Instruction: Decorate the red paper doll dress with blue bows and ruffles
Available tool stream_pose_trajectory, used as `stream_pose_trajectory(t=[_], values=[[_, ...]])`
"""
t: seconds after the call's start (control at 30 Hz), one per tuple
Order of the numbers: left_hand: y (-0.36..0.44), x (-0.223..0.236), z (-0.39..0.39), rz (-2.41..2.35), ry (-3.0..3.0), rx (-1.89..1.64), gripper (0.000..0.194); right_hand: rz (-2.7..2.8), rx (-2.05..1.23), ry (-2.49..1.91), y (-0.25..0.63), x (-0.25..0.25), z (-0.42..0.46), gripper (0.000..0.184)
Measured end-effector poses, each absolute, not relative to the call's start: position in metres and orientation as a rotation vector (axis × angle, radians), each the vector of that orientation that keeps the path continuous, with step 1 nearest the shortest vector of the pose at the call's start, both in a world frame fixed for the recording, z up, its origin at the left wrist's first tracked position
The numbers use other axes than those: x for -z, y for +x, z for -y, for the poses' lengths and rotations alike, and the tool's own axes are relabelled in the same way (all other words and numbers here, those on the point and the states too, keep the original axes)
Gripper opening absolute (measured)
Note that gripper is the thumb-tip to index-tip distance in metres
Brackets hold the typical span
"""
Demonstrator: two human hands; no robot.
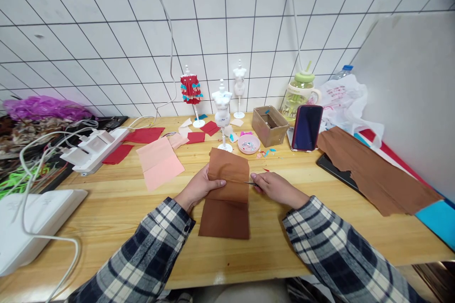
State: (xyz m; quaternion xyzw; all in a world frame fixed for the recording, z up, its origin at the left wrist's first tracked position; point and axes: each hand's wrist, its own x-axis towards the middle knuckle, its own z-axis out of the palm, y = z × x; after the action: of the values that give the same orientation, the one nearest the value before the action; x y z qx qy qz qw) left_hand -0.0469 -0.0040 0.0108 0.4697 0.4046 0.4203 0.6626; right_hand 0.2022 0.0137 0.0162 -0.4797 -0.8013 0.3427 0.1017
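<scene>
My left hand grips the left edge of a folded brown sheet, thumb on top; it looks like cloth or crepe paper. The sheet's upper part is raised off the table and a crease crosses its middle. In my right hand is a small pair of scissors, its thin metal blades at the sheet's right edge. My fingers hide the scissors' handles. Just behind the sheet stands a bare white mini dress form.
Behind are a red-dressed form, another bare form, a pink bead dish, a cardboard box and a propped phone. Pink sheets and a power strip lie left; a large brown piece lies right.
</scene>
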Motion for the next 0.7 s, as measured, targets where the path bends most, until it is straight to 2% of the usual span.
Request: stream_pose_trajectory(t=[0.23, 0.7], values=[[-0.0423, -0.0184, 0.0071, -0.913, 1.097, -0.944, 0.059, 2.441, -0.894, -1.433, 0.2016, -0.0139, -0.0143, 0.060], [-0.0423, -0.0106, 0.0044, -0.969, 1.078, -0.936, 0.056, 2.362, -0.988, -1.425, 0.1999, -0.0153, -0.0118, 0.065]])
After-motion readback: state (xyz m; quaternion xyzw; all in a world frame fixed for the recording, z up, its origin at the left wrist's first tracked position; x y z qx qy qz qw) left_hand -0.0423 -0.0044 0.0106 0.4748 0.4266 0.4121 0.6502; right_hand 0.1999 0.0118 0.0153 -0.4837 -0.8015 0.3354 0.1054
